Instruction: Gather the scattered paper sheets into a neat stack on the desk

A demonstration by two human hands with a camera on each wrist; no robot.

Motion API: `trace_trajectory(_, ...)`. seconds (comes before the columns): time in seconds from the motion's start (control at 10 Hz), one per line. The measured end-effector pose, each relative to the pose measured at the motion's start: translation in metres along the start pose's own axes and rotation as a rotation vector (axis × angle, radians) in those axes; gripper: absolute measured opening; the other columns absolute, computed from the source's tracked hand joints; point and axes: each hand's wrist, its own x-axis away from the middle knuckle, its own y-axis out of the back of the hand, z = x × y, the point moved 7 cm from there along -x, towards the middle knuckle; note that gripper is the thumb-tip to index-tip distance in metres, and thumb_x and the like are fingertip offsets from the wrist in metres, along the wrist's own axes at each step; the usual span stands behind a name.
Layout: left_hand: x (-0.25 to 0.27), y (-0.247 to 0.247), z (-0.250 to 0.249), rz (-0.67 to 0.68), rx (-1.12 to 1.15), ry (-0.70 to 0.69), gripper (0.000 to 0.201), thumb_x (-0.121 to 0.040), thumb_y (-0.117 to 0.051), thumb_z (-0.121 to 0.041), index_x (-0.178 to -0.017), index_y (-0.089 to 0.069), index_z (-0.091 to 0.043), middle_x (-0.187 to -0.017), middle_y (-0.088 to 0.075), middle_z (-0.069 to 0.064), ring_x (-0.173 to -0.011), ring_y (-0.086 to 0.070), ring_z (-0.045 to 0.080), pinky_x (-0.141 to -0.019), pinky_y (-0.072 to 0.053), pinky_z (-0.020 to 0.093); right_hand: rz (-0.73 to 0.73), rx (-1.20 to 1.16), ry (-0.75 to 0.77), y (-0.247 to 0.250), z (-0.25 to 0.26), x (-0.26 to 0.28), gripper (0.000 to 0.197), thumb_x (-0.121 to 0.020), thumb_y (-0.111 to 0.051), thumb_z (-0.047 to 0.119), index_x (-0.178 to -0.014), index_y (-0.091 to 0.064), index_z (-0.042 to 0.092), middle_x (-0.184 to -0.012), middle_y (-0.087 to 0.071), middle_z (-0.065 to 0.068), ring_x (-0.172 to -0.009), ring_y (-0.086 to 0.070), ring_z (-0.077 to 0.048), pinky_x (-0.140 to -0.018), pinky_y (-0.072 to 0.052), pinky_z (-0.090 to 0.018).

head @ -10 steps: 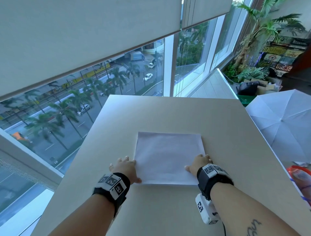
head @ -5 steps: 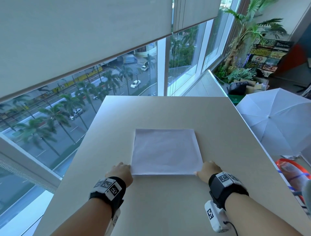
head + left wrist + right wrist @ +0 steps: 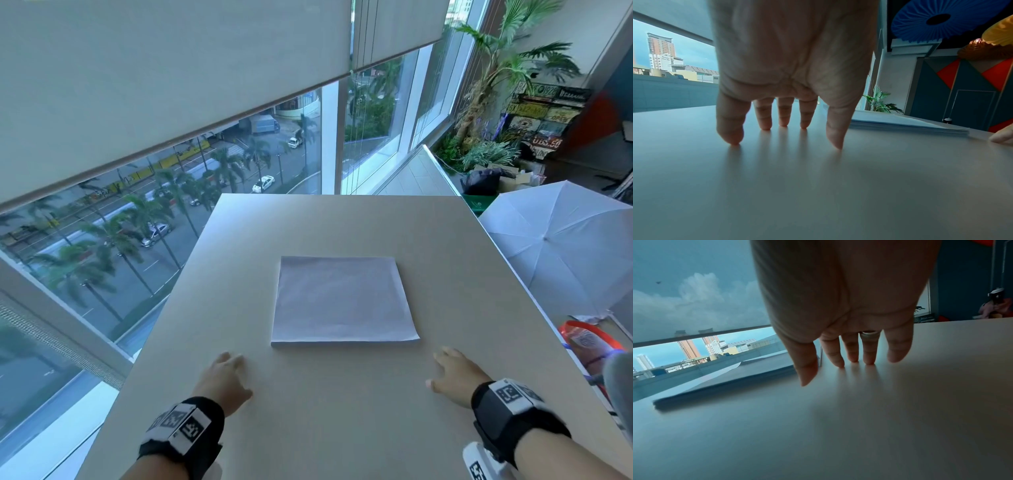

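A squared-up stack of white paper sheets (image 3: pixel 343 301) lies flat in the middle of the beige desk (image 3: pixel 445 246). My left hand (image 3: pixel 224 378) rests on the desk just below and left of the stack's near left corner, apart from it. In the left wrist view its spread fingertips (image 3: pixel 731 138) touch the desk top, with the stack (image 3: pixel 900 123) off to the right. My right hand (image 3: pixel 450 373) rests below the stack's near right corner, fingers (image 3: pixel 869 353) straight on the desk, and the stack (image 3: pixel 731 382) lies to its left. Neither hand holds anything.
A window with a lowered blind (image 3: pixel 171 85) runs along the far and left sides of the desk. A white open umbrella (image 3: pixel 561 253) stands on the floor to the right. Potted plants (image 3: pixel 496 85) and boxes sit at the back right.
Both hands have let go of the stack's near corners and drawn back toward me onto the bare desk. The stack lies still.
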Motion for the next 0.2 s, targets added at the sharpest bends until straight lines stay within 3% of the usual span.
trace_trajectory(0.2, 0.015, -0.013, 0.022, 0.022, 0.011, 0.024, 0.088, -0.073, -0.071, -0.040, -0.146, -0.026, -0.019, -0.157, -0.021, 0.004, -0.142, -0.028, 0.020, -0.117, -0.022, 0.027, -0.047, 0.026, 0.015, -0.018, -0.008, 0.011, 0.080, -0.087, -0.053, 0.041, -0.151, -0.010, 0.020, -0.161, 0.003, -0.001, -0.148, -0.009, -0.024, -0.119, -0.013, -0.031)
